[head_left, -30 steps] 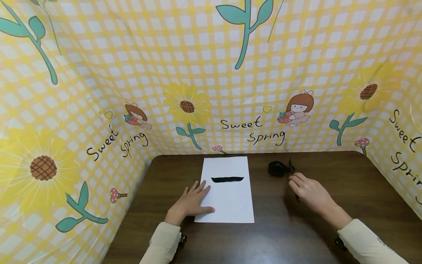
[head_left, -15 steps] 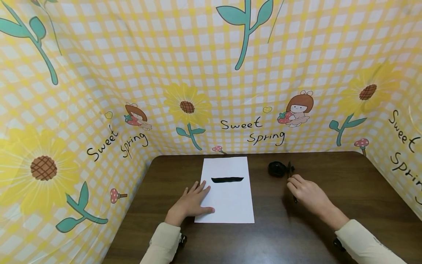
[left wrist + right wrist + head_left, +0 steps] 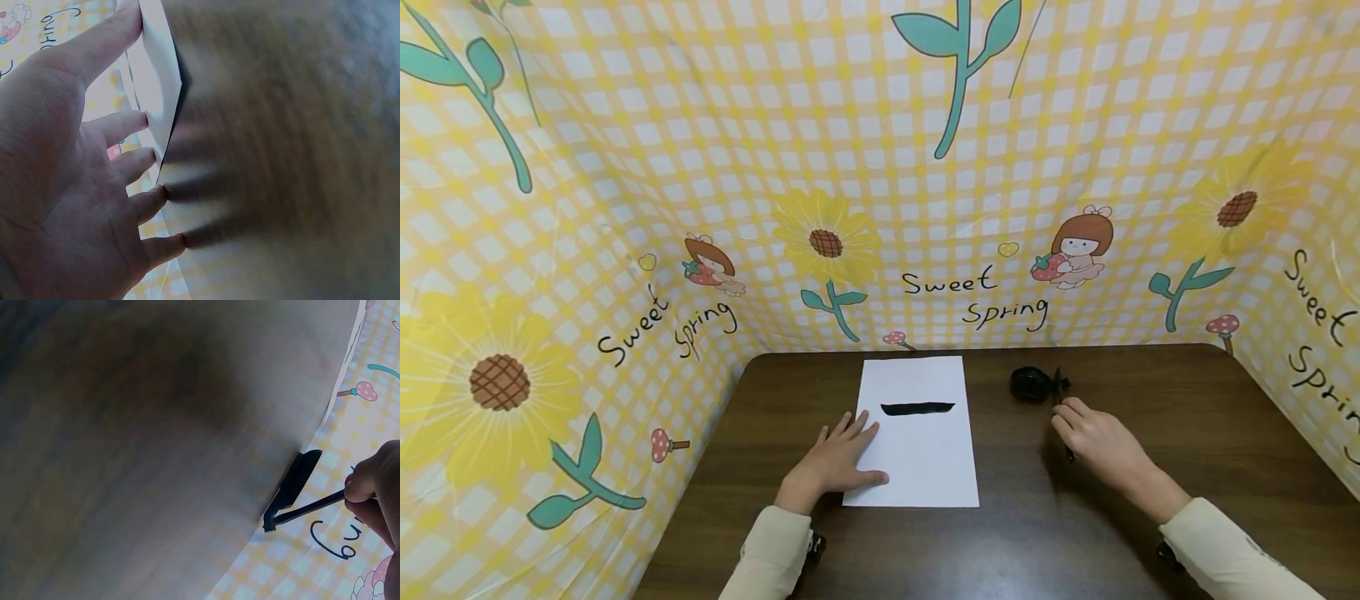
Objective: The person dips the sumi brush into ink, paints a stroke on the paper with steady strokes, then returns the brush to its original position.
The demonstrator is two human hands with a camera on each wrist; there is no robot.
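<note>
A white sheet of paper (image 3: 925,467) lies on the table, with one thick black stroke (image 3: 917,408) across its upper half. Spread fingers of my left hand (image 3: 835,460) rest on the sheet's left edge; the left wrist view shows that hand (image 3: 75,162) from the palm side. To the right of the paper, my right hand (image 3: 1103,440) pinches a slim black brush (image 3: 315,507) between thumb and fingers. The brush's far end meets the small projecting end of a black dish (image 3: 300,477). Seen from the head, the dish (image 3: 1030,383) is round and dark inside.
The dark brown wooden table (image 3: 1000,550) ends at the back against a yellow checked cloth (image 3: 865,167) with printed flowers and lettering. This cloth also hangs along both sides. Pale sleeves (image 3: 775,546) cover the forearms, with dark wrist cameras beneath.
My right hand has shifted slightly left with the brush, which stays beside the dish. The left hand and the paper have not moved.
</note>
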